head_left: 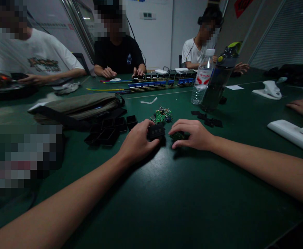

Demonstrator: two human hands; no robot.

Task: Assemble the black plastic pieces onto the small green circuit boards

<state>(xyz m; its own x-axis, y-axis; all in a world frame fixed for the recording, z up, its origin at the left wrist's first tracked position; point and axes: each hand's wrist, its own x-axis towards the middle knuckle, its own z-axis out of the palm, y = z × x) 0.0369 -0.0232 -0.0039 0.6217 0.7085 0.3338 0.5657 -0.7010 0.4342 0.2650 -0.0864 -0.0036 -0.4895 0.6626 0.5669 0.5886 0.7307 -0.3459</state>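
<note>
My left hand point(139, 140) is closed around a small black plastic case point(156, 131) with faint markings on its face. Facing it across a narrow gap, my right hand point(193, 133) pinches a small green circuit board point(177, 136) between thumb and fingers. Just beyond both hands lies a pile of green circuit boards point(162, 114) with loose leads and parts. Several open black plastic boxes point(108, 135) sit to the left of my left hand. Flat black plastic pieces point(208, 118) are scattered past my right hand.
An olive bag point(81, 107) lies at the left. A clear water bottle point(202, 77) and a dark tumbler point(217, 83) stand behind my right hand. Rows of blue modules point(151, 85) with wires cross the back. White plastic parts point(291, 135) lie right. Other people sit around the green table point(167, 197).
</note>
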